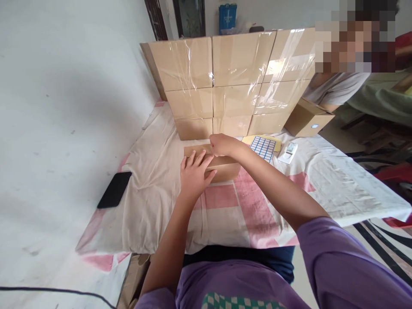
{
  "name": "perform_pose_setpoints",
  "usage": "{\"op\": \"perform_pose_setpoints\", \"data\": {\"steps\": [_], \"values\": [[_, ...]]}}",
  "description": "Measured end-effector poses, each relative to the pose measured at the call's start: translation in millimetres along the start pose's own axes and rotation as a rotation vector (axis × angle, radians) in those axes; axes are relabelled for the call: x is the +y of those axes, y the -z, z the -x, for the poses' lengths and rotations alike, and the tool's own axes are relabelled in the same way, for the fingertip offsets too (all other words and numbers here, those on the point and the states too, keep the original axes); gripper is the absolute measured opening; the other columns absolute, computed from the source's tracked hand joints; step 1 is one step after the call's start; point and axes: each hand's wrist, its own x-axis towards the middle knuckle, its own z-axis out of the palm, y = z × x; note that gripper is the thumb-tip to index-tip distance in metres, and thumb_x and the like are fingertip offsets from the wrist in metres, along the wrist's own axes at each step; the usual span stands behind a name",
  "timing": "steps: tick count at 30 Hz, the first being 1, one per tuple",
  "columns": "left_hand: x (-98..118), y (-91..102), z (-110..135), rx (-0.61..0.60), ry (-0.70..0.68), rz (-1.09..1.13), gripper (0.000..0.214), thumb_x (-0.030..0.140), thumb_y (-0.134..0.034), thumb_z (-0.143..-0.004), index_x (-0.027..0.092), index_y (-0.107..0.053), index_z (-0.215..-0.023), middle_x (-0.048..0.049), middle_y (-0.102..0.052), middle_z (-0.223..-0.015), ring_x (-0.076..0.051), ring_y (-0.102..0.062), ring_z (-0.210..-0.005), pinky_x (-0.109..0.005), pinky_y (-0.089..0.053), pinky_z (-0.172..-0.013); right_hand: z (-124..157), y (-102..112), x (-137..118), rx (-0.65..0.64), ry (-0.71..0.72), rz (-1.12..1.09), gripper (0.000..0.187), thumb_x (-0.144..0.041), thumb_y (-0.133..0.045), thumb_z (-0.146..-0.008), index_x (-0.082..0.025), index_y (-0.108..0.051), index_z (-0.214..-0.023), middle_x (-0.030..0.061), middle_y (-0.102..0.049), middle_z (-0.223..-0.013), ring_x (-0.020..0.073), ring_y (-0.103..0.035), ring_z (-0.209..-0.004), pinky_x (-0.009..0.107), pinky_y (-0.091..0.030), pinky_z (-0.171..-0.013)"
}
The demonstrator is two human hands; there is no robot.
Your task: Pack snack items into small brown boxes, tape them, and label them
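A small brown cardboard box (225, 172) lies on the cloth-covered table in front of me. My left hand (195, 174) rests on its left end, fingers spread across the top. Curled into a fist, my right hand (222, 145) is on the top of the same box, near its far edge. What its fingers hold, if anything, is hidden. Just right of the box are a sheet of blue-bordered labels (263, 148) on yellow backing and a small white item (288, 152).
A taped stack of several cardboard boxes (236, 101) stands behind, like a wall. A black phone or tablet (114, 190) lies at the left, by the white wall. At the right, another person (337, 88) is beside a cardboard box (305, 118) with a small label.
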Motion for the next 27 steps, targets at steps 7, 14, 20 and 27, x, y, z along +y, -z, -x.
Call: {"op": "perform_pose_setpoints", "data": {"steps": [7,14,20,27], "values": [[0,1.0,0,-0.011,-0.004,0.016,0.051,0.053,-0.051,-0.099,0.036,-0.058,-0.147,-0.0016,-0.052,-0.159,-0.036,-0.04,-0.152,-0.06,-0.026,-0.124,-4,2,16,-0.004,-0.043,-0.004,0.018,-0.017,-0.078,-0.074,-0.014,-0.068,-0.088,0.0118,-0.07,-0.082,0.0272,-0.066,-0.077,0.036,-0.046,-0.069],[-1,2.2,1,0.005,-0.006,0.019,0.049,0.052,-0.053,-0.098,0.034,-0.061,-0.143,-0.0006,-0.053,-0.158,-0.035,-0.042,-0.15,-0.059,-0.028,-0.124,-18,-12,51,0.145,-0.076,0.028,0.062,-0.055,-0.079,-0.077,-0.019,-0.061,-0.124,0.0163,-0.059,-0.136,0.0412,-0.047,-0.135,0.052,-0.04,-0.108],[11,0.1,-8,-0.025,-0.027,0.045,0.045,0.04,-0.055,-0.096,0.029,-0.06,-0.14,-0.0023,-0.059,-0.152,-0.04,-0.038,-0.152,-0.072,-0.023,-0.122,-30,-18,73,-0.044,-0.059,-0.213,0.046,-0.062,-0.071,-0.082,-0.019,-0.066,-0.097,0.0118,-0.072,-0.114,0.0294,-0.066,-0.101,0.034,-0.047,-0.081],[25,-12.4,-8,0.047,-0.128,0.064,0.039,0.027,-0.056,-0.094,0.028,-0.063,-0.132,-0.0053,-0.061,-0.15,-0.036,-0.049,-0.146,-0.066,-0.024,-0.123,-25,-30,73,0.112,-0.063,-0.239,0.041,-0.06,-0.064,-0.085,-0.02,-0.065,-0.082,0.0091,-0.075,-0.096,0.0235,-0.065,-0.085,0.03,-0.039,-0.068]]}}
